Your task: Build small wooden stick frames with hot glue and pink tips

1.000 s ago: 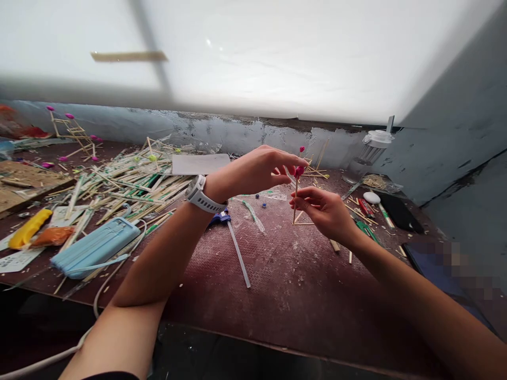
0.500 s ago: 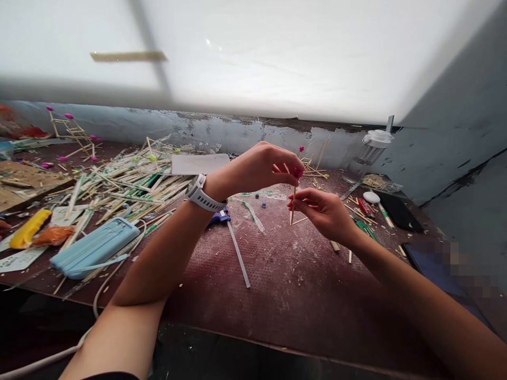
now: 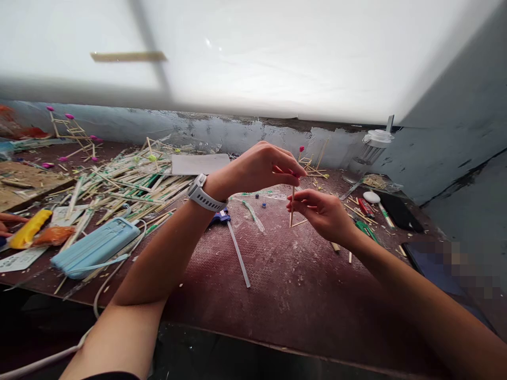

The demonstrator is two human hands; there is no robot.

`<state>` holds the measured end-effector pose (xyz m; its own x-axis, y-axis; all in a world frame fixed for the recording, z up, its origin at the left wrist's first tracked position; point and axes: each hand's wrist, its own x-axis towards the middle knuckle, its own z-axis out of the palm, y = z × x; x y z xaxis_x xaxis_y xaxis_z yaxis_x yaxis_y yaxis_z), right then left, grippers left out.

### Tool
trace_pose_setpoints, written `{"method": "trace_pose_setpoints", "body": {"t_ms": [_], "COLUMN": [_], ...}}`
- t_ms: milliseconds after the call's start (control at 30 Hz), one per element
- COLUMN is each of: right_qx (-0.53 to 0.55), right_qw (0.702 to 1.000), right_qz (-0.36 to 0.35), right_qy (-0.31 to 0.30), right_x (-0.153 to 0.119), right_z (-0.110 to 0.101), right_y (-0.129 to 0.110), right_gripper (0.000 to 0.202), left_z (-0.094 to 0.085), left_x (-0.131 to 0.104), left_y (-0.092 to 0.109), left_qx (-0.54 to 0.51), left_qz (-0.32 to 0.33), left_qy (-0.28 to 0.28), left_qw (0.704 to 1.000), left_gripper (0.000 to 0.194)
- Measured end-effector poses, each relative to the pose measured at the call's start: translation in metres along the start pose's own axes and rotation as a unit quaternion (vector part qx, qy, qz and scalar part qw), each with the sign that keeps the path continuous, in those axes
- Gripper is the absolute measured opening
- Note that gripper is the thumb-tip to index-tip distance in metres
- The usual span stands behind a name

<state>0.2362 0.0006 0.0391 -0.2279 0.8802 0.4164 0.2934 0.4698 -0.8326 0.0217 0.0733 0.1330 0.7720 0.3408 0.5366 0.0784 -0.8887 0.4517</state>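
My left hand (image 3: 263, 166), with a white watch on its wrist, pinches the top of a thin wooden stick (image 3: 292, 208) held upright above the table. Its fingers cover a small pink clay ball at the stick's tip. My right hand (image 3: 322, 211) grips the same stick lower down, and short sticks joined to it jut out near the bottom. Both hands hover over the reddish-brown table (image 3: 285, 285).
A heap of wooden sticks (image 3: 130, 182) covers the left of the table, with a blue mask pack (image 3: 95, 245) and a yellow object (image 3: 27, 227). A glue stick (image 3: 240, 253), a stick frame with pink balls (image 3: 73, 132), a plastic jar (image 3: 372, 148) and a dark phone (image 3: 398, 211) lie around. Another person's fingertips (image 3: 6, 224) show at the far left.
My left hand's fingers have closed over the pink ball on the stick's top. The stick piece has tilted and dropped slightly. Someone's fingers have come in at the far left.
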Motion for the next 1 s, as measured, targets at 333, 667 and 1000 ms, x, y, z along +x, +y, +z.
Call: {"method": "trace_pose_setpoints", "body": {"t_ms": [333, 667, 1000], "right_qx": [0.014, 0.016, -0.004], "right_qw": [1.0, 1.0, 1.0], "right_qz": [0.002, 0.006, 0.002], "right_qy": [-0.001, 0.004, 0.01], "right_x": [0.0016, 0.0011, 0.0003], "right_z": [0.0012, 0.0004, -0.0002], "right_y": [0.0025, 0.0024, 0.0018], "right_gripper": [0.03, 0.036, 0.032], "left_z": [-0.004, -0.0028, -0.0064], "left_x": [-0.0036, -0.0018, -0.0034], "left_y": [-0.0015, -0.0015, 0.0045], "left_qx": [-0.078, -0.008, -0.07], "left_qz": [-0.039, -0.006, -0.031], "left_qy": [-0.03, 0.002, -0.02], "left_qw": [0.996, 1.0, 0.997], "left_gripper": [0.02, 0.016, 0.024]}}
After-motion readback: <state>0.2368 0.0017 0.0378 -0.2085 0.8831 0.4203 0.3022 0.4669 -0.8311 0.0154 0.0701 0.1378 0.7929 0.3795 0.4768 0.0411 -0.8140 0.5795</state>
